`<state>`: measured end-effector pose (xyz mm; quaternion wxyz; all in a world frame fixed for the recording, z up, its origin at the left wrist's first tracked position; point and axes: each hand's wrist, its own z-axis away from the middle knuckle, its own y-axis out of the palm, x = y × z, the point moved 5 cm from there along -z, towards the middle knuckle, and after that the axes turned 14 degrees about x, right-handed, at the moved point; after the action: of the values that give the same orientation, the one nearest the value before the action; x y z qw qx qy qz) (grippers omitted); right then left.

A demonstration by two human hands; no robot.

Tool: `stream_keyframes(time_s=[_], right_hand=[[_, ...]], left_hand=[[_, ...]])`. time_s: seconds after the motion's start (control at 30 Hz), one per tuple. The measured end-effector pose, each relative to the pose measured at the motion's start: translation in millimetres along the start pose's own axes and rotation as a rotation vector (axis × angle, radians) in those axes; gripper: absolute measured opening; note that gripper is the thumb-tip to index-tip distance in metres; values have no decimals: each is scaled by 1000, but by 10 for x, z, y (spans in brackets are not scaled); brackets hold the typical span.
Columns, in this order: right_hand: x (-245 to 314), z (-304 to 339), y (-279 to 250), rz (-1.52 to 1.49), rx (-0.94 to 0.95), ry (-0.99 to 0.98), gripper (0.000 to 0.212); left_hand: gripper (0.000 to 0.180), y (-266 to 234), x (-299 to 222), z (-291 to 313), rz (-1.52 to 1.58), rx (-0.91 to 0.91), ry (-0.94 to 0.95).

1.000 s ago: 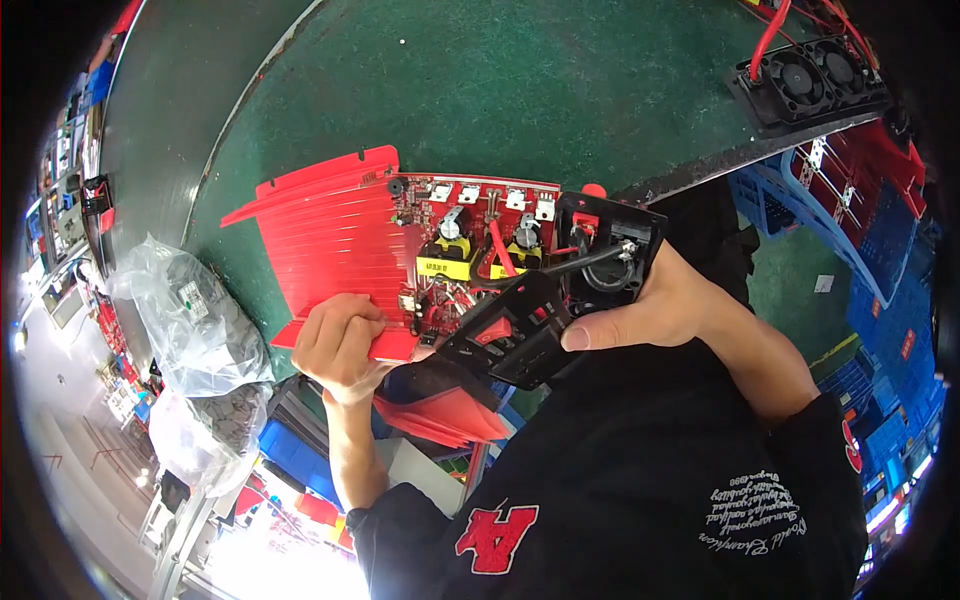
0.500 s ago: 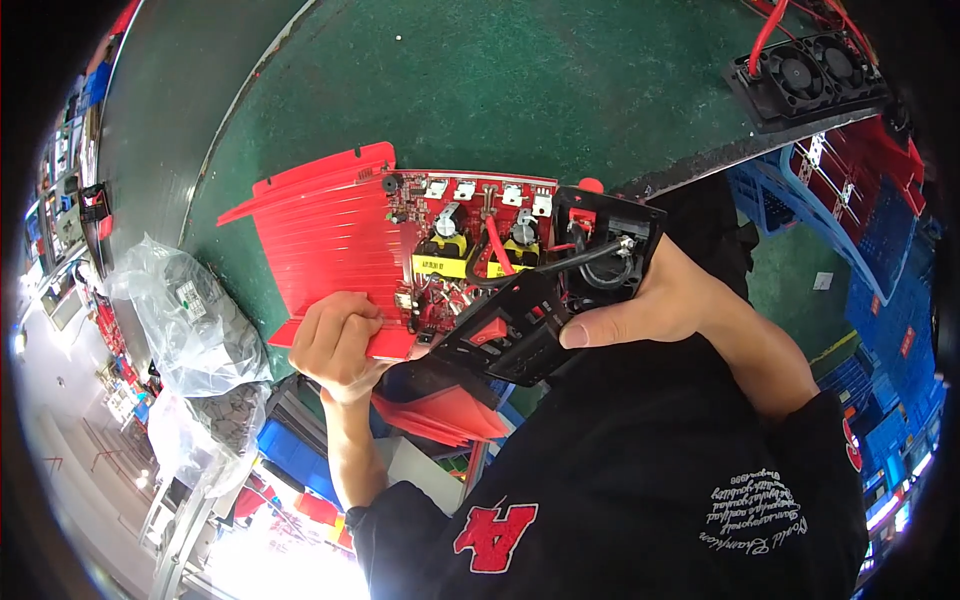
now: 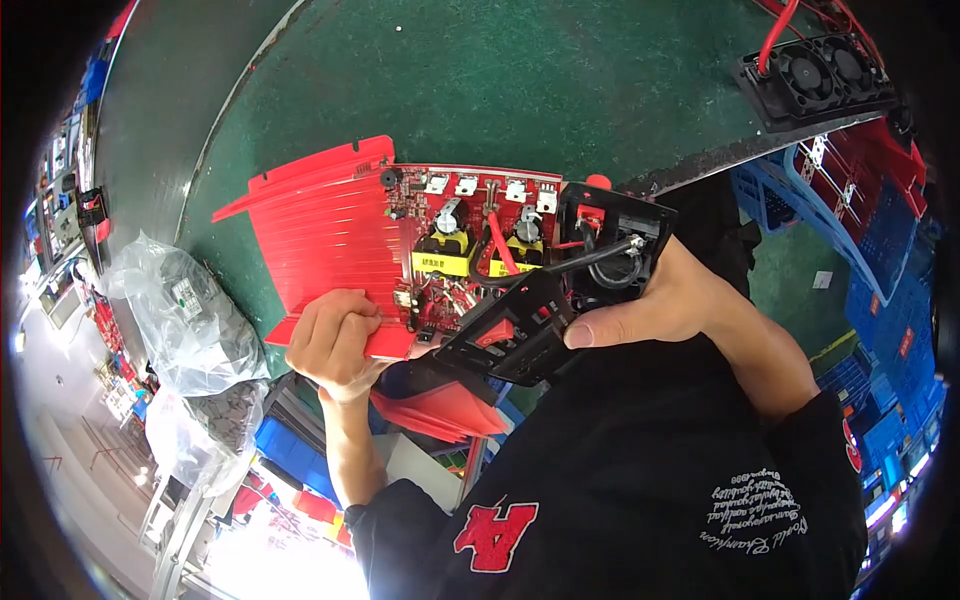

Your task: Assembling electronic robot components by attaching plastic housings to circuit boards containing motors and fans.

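Observation:
Between my hands lies a red ribbed metal housing (image 3: 310, 235) with a red circuit board (image 3: 440, 205) showing at its right part. Yellow-wrapped transformers (image 3: 445, 255) and thick red and black wires stand on the board. My left hand (image 3: 335, 340) is closed round the housing's near left edge. My right hand (image 3: 650, 310) grips the black end panel (image 3: 505, 335), its thumb on the panel's edge and its other fingers hidden behind. The panel, tilted away from the board, carries a red switch (image 3: 493, 333) and stays joined by wires.
The green tabletop (image 3: 480, 90) spreads beyond the housing. At far right sits a black panel with two fans (image 3: 820, 75) and red wires. Clear plastic bags (image 3: 180, 315) of dark parts lie at left. Blue crates (image 3: 830, 200) stand right, below the table edge. Red housings (image 3: 440, 410) are below my left hand.
The black end panel and my right hand have shifted slightly right. The red housing and my left hand have moved a little left. Both grips stay the same.

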<state>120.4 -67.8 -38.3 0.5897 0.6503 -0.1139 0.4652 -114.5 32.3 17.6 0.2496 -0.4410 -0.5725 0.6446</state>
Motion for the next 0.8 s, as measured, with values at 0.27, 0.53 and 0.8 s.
stream_keyframes(time_s=[0.27, 0.53, 0.8], right_hand=[[20, -5, -18, 65, 8, -8, 73], [-12, -4, -14, -46, -99, -6, 63], [-1, 8, -39, 11, -26, 12, 67]], left_hand=[[27, -17, -2, -10, 10, 7, -3], [26, -6, -3, -2, -13, 0, 0], [22, -3, -8, -9, -3, 0, 9]])
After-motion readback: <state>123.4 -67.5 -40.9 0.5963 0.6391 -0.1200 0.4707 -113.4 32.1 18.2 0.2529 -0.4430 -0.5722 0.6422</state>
